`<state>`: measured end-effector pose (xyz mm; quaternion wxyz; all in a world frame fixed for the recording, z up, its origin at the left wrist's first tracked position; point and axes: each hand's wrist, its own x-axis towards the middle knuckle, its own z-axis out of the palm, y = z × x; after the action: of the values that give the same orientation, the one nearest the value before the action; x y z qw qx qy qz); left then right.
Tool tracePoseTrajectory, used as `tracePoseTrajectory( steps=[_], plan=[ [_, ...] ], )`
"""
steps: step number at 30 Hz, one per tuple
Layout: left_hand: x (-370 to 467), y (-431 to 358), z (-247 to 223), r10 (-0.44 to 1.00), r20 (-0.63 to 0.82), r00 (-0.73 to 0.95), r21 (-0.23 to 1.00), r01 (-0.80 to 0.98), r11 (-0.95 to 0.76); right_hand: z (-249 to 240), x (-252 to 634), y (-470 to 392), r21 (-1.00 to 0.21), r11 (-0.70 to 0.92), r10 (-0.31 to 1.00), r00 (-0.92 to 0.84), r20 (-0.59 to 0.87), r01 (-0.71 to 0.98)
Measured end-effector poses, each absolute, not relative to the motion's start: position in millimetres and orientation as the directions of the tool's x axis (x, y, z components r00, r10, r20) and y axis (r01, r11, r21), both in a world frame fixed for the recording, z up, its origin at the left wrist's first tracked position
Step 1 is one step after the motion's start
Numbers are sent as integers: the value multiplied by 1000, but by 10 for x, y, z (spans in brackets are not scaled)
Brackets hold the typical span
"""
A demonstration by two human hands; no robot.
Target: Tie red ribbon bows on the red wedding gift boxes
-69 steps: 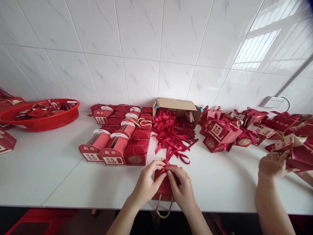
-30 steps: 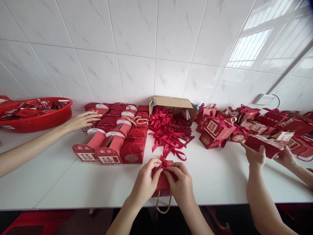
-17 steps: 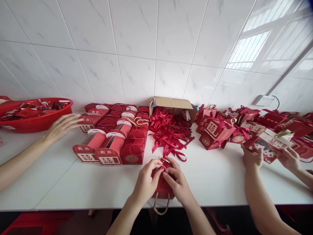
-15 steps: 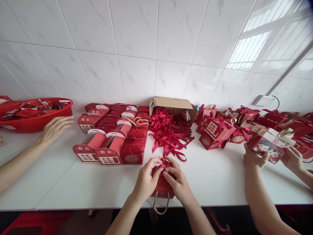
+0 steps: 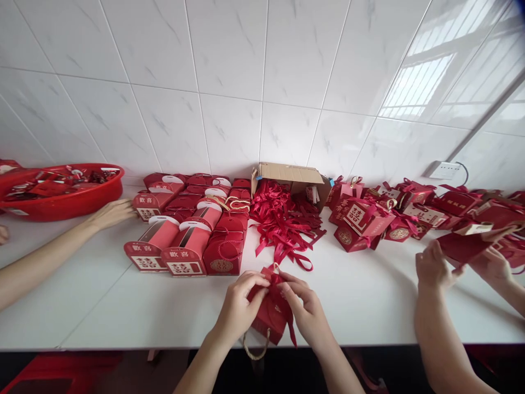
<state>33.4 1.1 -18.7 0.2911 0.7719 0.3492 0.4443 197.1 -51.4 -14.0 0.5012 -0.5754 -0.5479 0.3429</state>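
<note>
A red gift box (image 5: 275, 312) with a twisted rope handle sits at the table's front edge, turned at an angle. On its top is a red ribbon (image 5: 274, 280), one tail hanging down the right side. My left hand (image 5: 246, 301) pinches the ribbon from the left, thumb and fingers together. From the right, my right hand (image 5: 303, 303) closes its fingertips on the same ribbon. The rope handle (image 5: 256, 354) hangs over the table edge, below my left hand. Just beyond the hands lies a heap of loose red ribbons (image 5: 283, 235).
Rows of red boxes (image 5: 184, 254) stand left of centre, beside a cardboard box (image 5: 291, 173). Finished-looking ribboned boxes (image 5: 365, 219) fill the right back. A red basin (image 5: 82, 202) is far left. Another person's hand (image 5: 115, 213) reaches in there; a person at right holds a box (image 5: 467, 245).
The box between my hands has turned, its rope handle swinging left, and a ribbon tail now shows at right. The left person's hand moved right toward the boxes; the right person's box has tilted.
</note>
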Motion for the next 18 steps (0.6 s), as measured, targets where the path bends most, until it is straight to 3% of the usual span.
tracePoseTrajectory(
  steps=[9,15,18],
  plan=[
    [287,78,-137,722,461,516,758,194,-623,-3,2178,-667,-704,106,949,140,282,702],
    [300,79,-110,698,464,546,762,157,-629,318,2247,-783,-766,63,997,-78,17,640],
    [291,78,-84,701,431,568,770,173,-614,349,2288,-629,-754,227,973,-173,152,617]
  ],
)
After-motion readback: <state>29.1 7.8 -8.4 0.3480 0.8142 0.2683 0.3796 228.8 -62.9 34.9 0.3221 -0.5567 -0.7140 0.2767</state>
